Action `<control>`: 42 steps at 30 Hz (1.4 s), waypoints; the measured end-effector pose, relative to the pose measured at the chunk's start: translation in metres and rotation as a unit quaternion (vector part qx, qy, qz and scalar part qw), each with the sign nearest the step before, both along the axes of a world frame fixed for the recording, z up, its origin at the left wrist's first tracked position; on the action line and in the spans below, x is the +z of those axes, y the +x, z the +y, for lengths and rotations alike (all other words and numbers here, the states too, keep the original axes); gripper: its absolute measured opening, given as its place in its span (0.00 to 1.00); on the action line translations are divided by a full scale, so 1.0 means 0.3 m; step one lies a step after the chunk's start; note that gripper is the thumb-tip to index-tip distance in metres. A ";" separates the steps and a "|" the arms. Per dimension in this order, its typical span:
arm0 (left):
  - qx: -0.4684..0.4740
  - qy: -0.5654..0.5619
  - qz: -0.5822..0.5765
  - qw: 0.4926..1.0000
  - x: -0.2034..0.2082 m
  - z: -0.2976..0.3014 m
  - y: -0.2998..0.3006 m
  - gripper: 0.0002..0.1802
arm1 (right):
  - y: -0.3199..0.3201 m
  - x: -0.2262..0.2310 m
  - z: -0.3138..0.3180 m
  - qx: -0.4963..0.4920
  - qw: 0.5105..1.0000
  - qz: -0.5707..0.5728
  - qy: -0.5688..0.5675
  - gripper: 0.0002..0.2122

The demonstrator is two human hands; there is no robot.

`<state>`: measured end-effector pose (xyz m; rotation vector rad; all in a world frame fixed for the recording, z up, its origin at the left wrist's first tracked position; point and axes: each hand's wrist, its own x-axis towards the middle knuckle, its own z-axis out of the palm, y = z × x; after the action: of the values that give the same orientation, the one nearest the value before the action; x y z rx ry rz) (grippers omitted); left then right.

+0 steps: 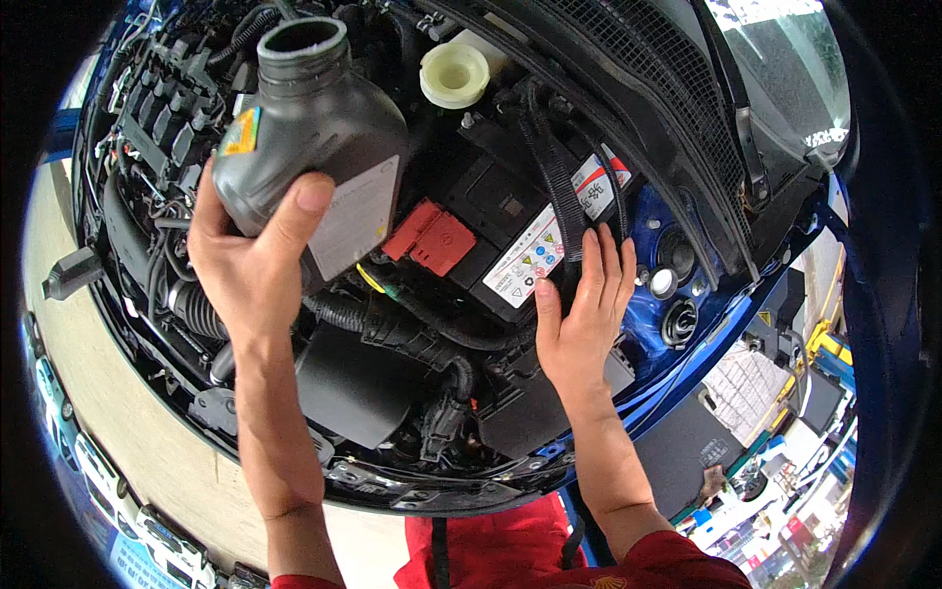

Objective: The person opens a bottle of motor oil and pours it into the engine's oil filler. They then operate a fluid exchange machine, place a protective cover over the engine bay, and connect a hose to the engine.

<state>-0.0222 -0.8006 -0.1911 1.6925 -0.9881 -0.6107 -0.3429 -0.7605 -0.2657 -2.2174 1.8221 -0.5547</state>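
Observation:
Over the open engine bay my left hand (257, 250) grips a dark grey plastic bottle (368, 123) by its side, thumb across the front. The bottle has no cap on, and its open neck points up and away from me. A pale label covers its lower face. My right hand (586, 319) has its fingers stretched out and lies against a ribbed black cable sleeve, beside the car battery (510, 221). A red terminal cover (432, 239) sits on the battery's left end. Beyond the battery stands an uncapped, cream-coloured reservoir (454, 77).
Engine parts and hoses (162, 128) fill the left side. A black box-shaped cover (348, 383) lies nearest me. On the right are the blue fender (653, 236) and a wiper arm (748, 147). Beyond the fender stands a cluttered workbench (775, 461). Parked cars (147, 525) show at lower left.

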 end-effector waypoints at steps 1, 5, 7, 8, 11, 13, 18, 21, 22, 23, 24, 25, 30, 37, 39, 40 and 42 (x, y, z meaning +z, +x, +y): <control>0.000 0.004 -0.003 1.000 0.005 -0.009 0.001 0.40 | -0.004 -0.004 0.003 0.004 1.000 0.004 -0.003 0.35; -0.008 0.011 -0.012 1.000 -0.001 -0.043 -0.007 0.41 | -0.009 -0.007 0.008 0.013 1.000 0.009 -0.009 0.36; -0.017 0.022 -0.022 0.999 0.001 -0.056 -0.010 0.40 | -0.007 -0.008 0.006 0.014 1.000 0.008 -0.008 0.36; -0.018 0.024 -0.026 0.999 -0.005 -0.057 -0.011 0.39 | -0.008 -0.010 0.007 0.015 1.000 0.007 -0.011 0.36; -0.023 0.026 -0.030 0.999 -0.018 -0.067 -0.004 0.38 | -0.009 -0.018 0.008 0.012 1.000 0.007 -0.016 0.37; -0.027 0.026 -0.020 0.999 -0.019 -0.075 -0.003 0.37 | -0.011 -0.019 0.008 0.013 1.000 0.004 -0.015 0.38; -0.047 0.055 -0.042 0.997 -0.006 -0.085 0.000 0.35 | -0.015 -0.015 0.002 0.015 1.000 0.009 -0.012 0.38; -0.059 0.060 -0.042 0.996 -0.005 -0.095 0.001 0.35 | -0.014 -0.019 0.007 0.014 1.000 0.000 -0.013 0.38; -0.061 0.069 -0.031 0.995 0.004 -0.099 -0.008 0.35 | -0.012 -0.015 0.004 0.014 1.000 -0.006 -0.014 0.38; -0.061 0.068 -0.045 0.995 0.008 -0.106 -0.014 0.34 | -0.009 -0.009 0.002 0.012 1.000 -0.004 -0.015 0.38; -0.062 0.067 -0.056 0.994 0.004 -0.113 -0.023 0.34 | -0.011 -0.007 0.002 0.009 1.000 -0.002 -0.014 0.37; -0.062 0.060 -0.070 0.994 -0.003 -0.117 -0.025 0.33 | -0.012 -0.011 0.003 0.009 1.000 -0.001 -0.015 0.37; -0.071 0.081 -0.060 0.992 -0.002 -0.133 -0.033 0.32 | -0.013 -0.012 0.002 0.011 1.000 0.001 -0.016 0.38; -0.079 0.091 -0.079 0.990 -0.015 -0.141 -0.039 0.31 | -0.016 -0.015 0.003 0.010 1.000 0.001 -0.012 0.38; -0.083 0.102 -0.090 0.987 -0.016 -0.143 -0.040 0.32 | -0.017 -0.016 0.004 0.010 1.000 0.003 -0.012 0.38; -0.087 0.114 -0.101 0.984 -0.012 -0.145 -0.037 0.32 | -0.017 -0.018 0.006 0.009 1.000 0.005 -0.012 0.38; -0.088 0.129 -0.113 0.981 -0.005 -0.150 -0.041 0.33 | -0.017 -0.018 0.005 0.009 1.000 0.005 -0.012 0.38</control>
<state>-0.0345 -0.8456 -0.1926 1.9476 -1.2734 -0.6965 -0.3479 -0.7589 -0.2709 -2.2524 1.8088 -0.5655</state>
